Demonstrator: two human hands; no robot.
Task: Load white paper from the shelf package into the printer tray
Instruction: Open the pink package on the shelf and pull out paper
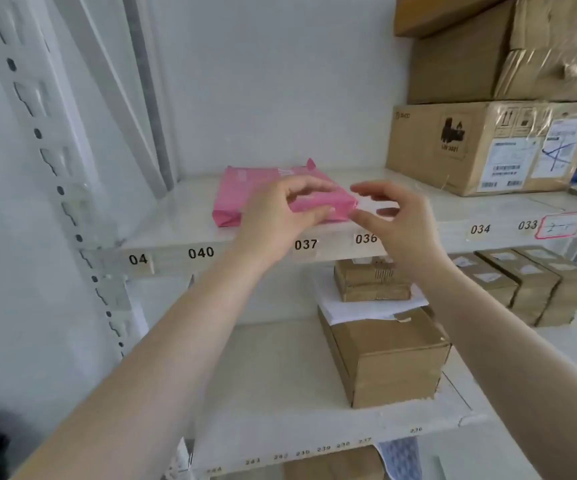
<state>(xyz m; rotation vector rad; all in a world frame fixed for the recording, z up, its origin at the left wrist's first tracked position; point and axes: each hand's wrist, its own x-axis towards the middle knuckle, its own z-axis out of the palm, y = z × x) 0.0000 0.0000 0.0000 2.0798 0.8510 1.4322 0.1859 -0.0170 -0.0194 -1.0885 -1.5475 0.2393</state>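
A pink paper package (245, 188) lies flat on the white upper shelf (176, 233), above the labels 040 and 037. My left hand (280, 213) grips its near right end, fingers on top and thumb at the front edge. My right hand (394, 220) hovers just right of that end with fingers spread and curled, holding nothing. Some white shows at the package's right end, between the two hands. No printer is in view.
Stacked cardboard boxes (487, 147) fill the shelf's right side. On the shelf below stand a brown box (391, 355) with white sheets and a smaller box on it, and a row of small cartons (529, 285). A white perforated upright (48, 161) rises at left.
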